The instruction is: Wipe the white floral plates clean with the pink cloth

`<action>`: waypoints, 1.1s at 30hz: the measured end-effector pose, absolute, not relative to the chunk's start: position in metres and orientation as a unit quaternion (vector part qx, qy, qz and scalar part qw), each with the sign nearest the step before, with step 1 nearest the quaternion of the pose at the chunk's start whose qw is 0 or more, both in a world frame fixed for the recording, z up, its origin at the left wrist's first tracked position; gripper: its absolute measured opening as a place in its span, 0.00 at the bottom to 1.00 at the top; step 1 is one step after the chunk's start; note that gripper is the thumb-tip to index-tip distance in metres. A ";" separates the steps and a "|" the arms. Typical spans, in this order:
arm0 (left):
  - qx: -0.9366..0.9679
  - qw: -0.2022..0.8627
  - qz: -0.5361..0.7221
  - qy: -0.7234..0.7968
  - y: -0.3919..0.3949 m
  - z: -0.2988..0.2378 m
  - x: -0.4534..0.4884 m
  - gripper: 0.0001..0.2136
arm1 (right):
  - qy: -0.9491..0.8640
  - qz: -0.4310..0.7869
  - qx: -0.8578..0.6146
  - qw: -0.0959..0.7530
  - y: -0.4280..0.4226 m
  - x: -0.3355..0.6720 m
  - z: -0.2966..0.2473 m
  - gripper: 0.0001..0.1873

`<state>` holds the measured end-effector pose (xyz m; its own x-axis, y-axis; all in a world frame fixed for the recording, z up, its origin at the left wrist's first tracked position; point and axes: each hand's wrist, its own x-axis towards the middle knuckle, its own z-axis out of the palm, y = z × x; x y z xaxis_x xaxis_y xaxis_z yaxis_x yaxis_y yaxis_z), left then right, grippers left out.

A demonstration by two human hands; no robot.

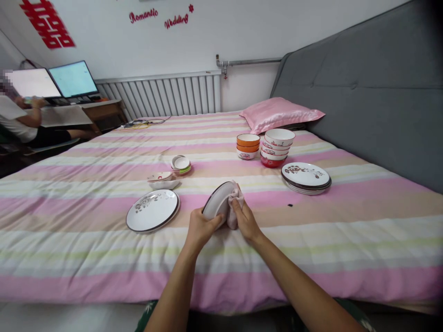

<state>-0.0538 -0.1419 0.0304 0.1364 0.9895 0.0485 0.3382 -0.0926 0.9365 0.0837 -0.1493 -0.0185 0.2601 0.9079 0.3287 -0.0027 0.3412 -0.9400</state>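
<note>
My left hand [204, 228] grips the left edge of a white plate [216, 203] with a dark rim, tilted up above the bed. In my right hand [246, 221] is a bunched pale pink cloth [235, 198], pressed against the plate's right edge. To the left lies a small stack of white plates [155, 212] with a brown flower print. A taller stack of similar plates [306, 177] sits on the right. Behind it are stacked bowls [278, 143] in white and red, beside orange and white bowls [248, 145].
Small dishes [181, 163] and boat-shaped bowls [162, 180] sit left of centre on the striped bedspread [104, 258]. A pink pillow [280, 115] leans near the grey headboard [363, 83]. A small black piece [290, 205] lies near the right plates. At far left a person [20, 120] sits by two monitors [72, 78].
</note>
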 end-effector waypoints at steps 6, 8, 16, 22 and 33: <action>0.621 0.412 0.412 0.525 -0.140 0.027 -0.055 0.13 | -0.446 0.408 -0.491 0.627 -0.146 0.086 -0.030 0.29; 0.616 0.416 0.426 0.515 -0.139 0.024 -0.055 0.13 | -0.446 0.409 -0.496 0.623 -0.145 0.087 -0.033 0.29; 0.450 0.502 0.575 0.464 -0.142 0.020 -0.049 0.15 | -0.538 0.333 -0.490 0.599 -0.154 0.081 -0.024 0.30; 0.296 0.562 0.656 0.407 -0.140 0.029 -0.049 0.17 | -0.612 0.246 -0.500 0.561 -0.162 0.076 -0.017 0.30; 0.100 0.643 0.676 0.345 -0.125 0.043 -0.068 0.12 | -0.770 0.009 -0.457 0.445 -0.173 0.065 -0.023 0.34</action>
<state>-0.0681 -0.1249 0.0427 -0.1520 0.9386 -0.3097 -0.8006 0.0668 0.5954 0.0649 -0.1732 -0.0230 -0.1865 0.7122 0.6768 0.6957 0.5822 -0.4209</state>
